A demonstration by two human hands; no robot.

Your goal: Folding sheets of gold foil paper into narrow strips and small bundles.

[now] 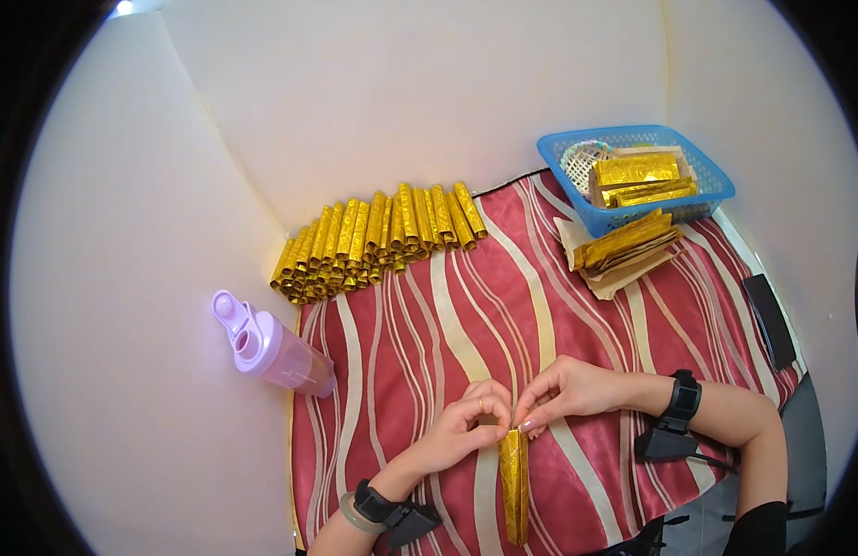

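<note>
Near the front of the table lies a narrow gold foil paper roll [513, 486], its long side pointing toward me. At its far end my left hand [467, 422] pinches the left edge between thumb and fingers. My right hand [563, 394] pinches the right edge of that same end, fingertips close to the left ones. Both hands are closed on the paper, and the exact fold under the fingertips is partly hidden.
A pile of gold paper rolls [373, 232] lies along the far left wall. A lilac shaker bottle [285, 357] stands at the left edge. Flat gold paper sheets [624, 246] lie before a blue basket [596, 221] at far right. A dark flat object [769, 320] sits on the right edge.
</note>
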